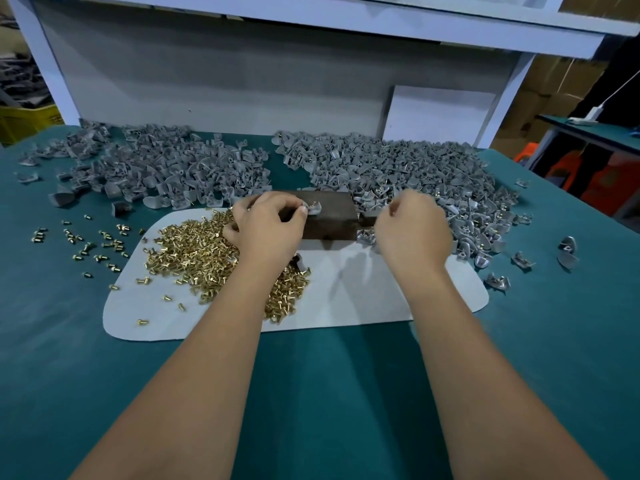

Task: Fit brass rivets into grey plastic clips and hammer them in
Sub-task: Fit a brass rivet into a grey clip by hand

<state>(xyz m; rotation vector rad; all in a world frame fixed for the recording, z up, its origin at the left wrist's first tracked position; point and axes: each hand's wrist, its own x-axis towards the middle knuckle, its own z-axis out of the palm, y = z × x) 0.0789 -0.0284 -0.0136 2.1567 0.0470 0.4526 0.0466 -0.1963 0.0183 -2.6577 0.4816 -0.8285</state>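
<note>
Left hand (268,225) pinches a grey clip (313,208) over the block (329,220).

Yellow crate (27,121) far left beyond teal table (311,393); white power strip (585,117) (corded) on neighbouring bench, right.

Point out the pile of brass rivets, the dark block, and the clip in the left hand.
Pile of brass rivets (194,252), head view, middle of the heap on the white mat.
Dark block (329,216), head view, its top face.
Grey clip (313,207), head view, the part showing past the left fingertips.
</note>
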